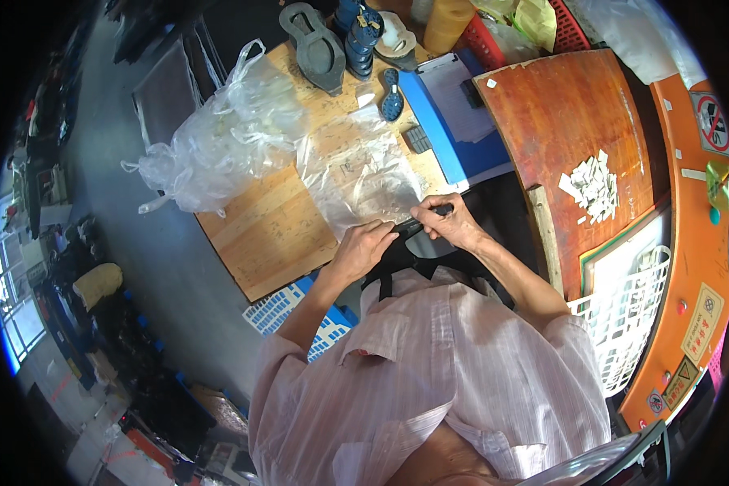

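Note:
A clear plastic bag [360, 166] lies flat and creased on the wooden table, with faint dark marks on it. At its near edge my left hand [363, 253] is closed, fingers pinched on the plastic. Just right of it, my right hand [452, 221] is closed around a black marker [443, 209], whose end sticks out past the fingers. Something dark and thin lies between the two hands; I cannot make out whether it belongs to the marker. The bag's near edge is partly hidden by my fingers.
A heap of clear plastic bags [227, 134] covers the table's left side. Beyond are a grey sole-shaped mould [312, 49], dark blue boots [363, 40] and a blue clipboard [433, 113]. At right, a wooden board [567, 105] bears small white pieces [593, 186], near a white basket [624, 324].

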`<state>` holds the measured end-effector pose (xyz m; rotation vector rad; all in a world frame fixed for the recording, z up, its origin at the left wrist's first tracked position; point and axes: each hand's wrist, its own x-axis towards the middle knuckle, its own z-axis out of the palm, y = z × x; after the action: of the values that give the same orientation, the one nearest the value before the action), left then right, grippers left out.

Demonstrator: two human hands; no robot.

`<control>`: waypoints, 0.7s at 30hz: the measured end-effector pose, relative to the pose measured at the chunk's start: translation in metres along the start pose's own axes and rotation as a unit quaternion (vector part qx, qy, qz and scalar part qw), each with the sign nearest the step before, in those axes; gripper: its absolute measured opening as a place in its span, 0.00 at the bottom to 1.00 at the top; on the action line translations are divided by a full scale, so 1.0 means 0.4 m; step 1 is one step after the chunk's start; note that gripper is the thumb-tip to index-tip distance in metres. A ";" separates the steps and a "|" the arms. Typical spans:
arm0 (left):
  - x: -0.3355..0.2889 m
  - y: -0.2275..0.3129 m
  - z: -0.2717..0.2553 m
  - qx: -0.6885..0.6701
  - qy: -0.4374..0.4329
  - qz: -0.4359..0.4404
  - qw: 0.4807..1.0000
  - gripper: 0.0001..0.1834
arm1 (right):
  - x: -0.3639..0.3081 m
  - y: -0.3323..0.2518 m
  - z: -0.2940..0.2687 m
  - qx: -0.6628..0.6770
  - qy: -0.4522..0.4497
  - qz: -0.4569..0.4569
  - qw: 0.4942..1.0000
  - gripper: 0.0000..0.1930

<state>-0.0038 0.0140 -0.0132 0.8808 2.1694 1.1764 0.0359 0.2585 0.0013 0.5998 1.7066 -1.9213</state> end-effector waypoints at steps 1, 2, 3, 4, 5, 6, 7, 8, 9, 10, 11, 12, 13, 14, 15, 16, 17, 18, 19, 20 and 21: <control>-0.005 0.001 0.008 0.015 -0.006 0.004 1.000 0.10 | -0.012 0.013 0.008 0.015 0.016 0.013 1.000 0.16; -0.002 0.000 0.018 0.031 -0.009 0.012 0.999 0.10 | -0.020 0.024 0.016 0.028 0.033 0.023 0.999 0.16; -0.012 0.004 0.032 0.045 -0.003 0.021 0.999 0.13 | -0.031 0.036 0.021 0.054 0.049 0.036 0.997 0.17; -0.018 0.009 0.048 0.051 -0.009 0.012 0.999 0.13 | -0.043 0.048 0.027 0.071 0.062 0.053 0.994 0.17; -0.018 0.012 0.063 0.058 -0.007 0.007 0.998 0.13 | -0.050 0.057 0.030 0.085 0.078 0.070 0.991 0.18; -0.018 0.015 0.078 0.067 -0.016 -0.006 0.998 0.13 | -0.056 0.063 0.031 0.102 0.091 0.086 0.987 0.18; -0.018 0.021 0.094 0.065 0.000 0.000 0.998 0.13 | -0.056 0.066 0.032 0.105 0.098 0.079 0.986 0.18; -0.018 0.025 0.105 0.068 0.013 -0.002 0.998 0.13 | -0.059 0.066 0.030 0.104 0.100 0.065 0.987 0.19; -0.017 0.029 0.114 0.070 0.018 -0.013 0.997 0.13 | -0.060 0.064 0.028 0.096 0.107 0.064 0.988 0.19; -0.016 0.031 0.119 0.070 0.024 -0.025 0.997 0.12 | -0.060 0.059 0.027 0.082 0.118 0.073 0.987 0.20; -0.012 0.029 0.120 0.060 0.053 -0.018 0.997 0.11 | -0.068 0.054 0.024 0.062 0.097 0.059 0.992 0.20; -0.011 0.028 0.117 0.032 0.050 -0.039 0.997 0.11 | -0.076 0.048 0.023 0.036 0.079 0.056 0.995 0.19; -0.011 0.025 0.108 0.004 0.052 -0.057 0.997 0.11 | -0.085 0.042 0.027 0.005 0.067 0.037 0.997 0.19; -0.010 0.020 0.098 -0.024 0.054 -0.074 0.996 0.11 | -0.094 0.039 0.035 -0.038 0.052 -0.016 0.998 0.15; -0.016 0.019 0.085 -0.045 0.047 -0.099 0.993 0.11 | -0.105 0.036 0.039 -0.174 0.081 -0.104 0.976 0.14; -0.018 0.016 0.072 -0.053 0.020 -0.108 0.993 0.11 | -0.121 0.037 0.047 -0.302 0.099 -0.178 0.931 0.15; -0.021 0.014 0.061 -0.064 -0.006 -0.115 0.991 0.12 | -0.109 0.036 0.048 -0.394 0.121 -0.368 0.833 0.17; -0.024 0.014 0.052 -0.075 -0.033 -0.122 0.989 0.13 | -0.109 0.039 0.051 -0.422 0.094 -0.379 0.818 0.17; -0.027 0.018 0.049 -0.108 -0.052 -0.116 0.986 0.14 | -0.102 0.042 0.056 -0.451 0.069 -0.390 0.800 0.17; -0.029 0.021 0.049 -0.112 -0.061 -0.114 0.985 0.14 | -0.096 0.044 0.055 -0.480 0.038 -0.393 0.784 0.17; -0.033 0.023 0.047 -0.116 -0.069 -0.113 0.984 0.15 | -0.082 0.045 0.058 -0.489 0.007 -0.394 0.779 0.17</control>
<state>0.0207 0.0178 -0.0128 0.5823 1.9168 1.1879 0.0728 0.2362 0.0106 -0.5958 2.8568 -1.0535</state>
